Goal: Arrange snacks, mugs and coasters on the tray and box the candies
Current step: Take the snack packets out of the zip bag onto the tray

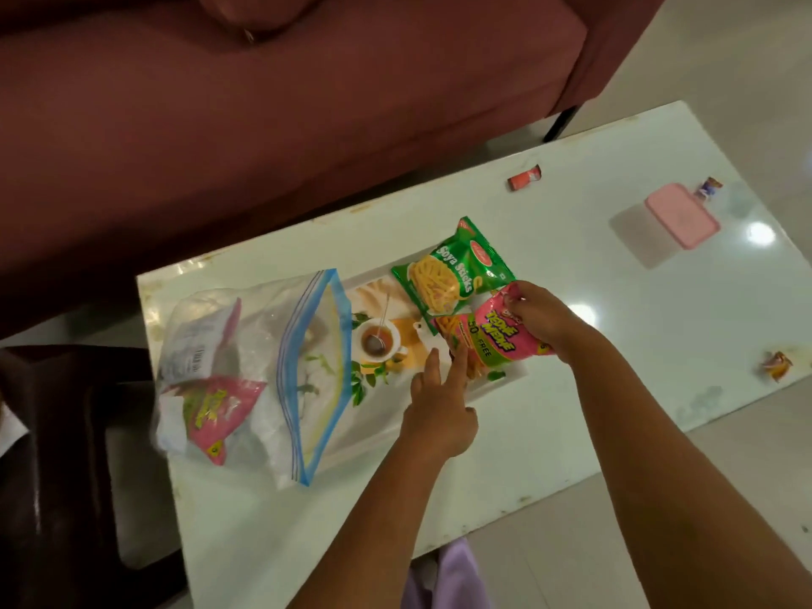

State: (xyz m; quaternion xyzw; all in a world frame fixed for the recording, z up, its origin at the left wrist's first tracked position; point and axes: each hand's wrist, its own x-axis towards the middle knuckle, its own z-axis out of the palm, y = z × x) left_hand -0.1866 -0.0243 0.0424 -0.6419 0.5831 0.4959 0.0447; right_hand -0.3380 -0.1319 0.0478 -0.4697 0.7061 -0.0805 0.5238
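A printed tray [395, 380] with a tea-cup picture lies on the white table [571, 389]. On its far right end rests a green Soya Sticks packet [452, 274]. My right hand [542, 318] is shut on a pink snack packet [492, 340], holding it over the tray's right end, just below the green one. My left hand [439, 406] hovers over the tray with fingers apart, fingertips by the pink packet's left edge. A clear zip bag [263, 371] with another pink packet [219, 410] inside lies across the tray's left end. A pink box [681, 215] sits far right.
Wrapped candies lie scattered: one red [523, 178] near the far edge, one [708, 189] beside the pink box, one orange [777, 364] at the right edge. A maroon sofa [263, 125] runs behind the table. A dark chair [57, 454] stands at the left.
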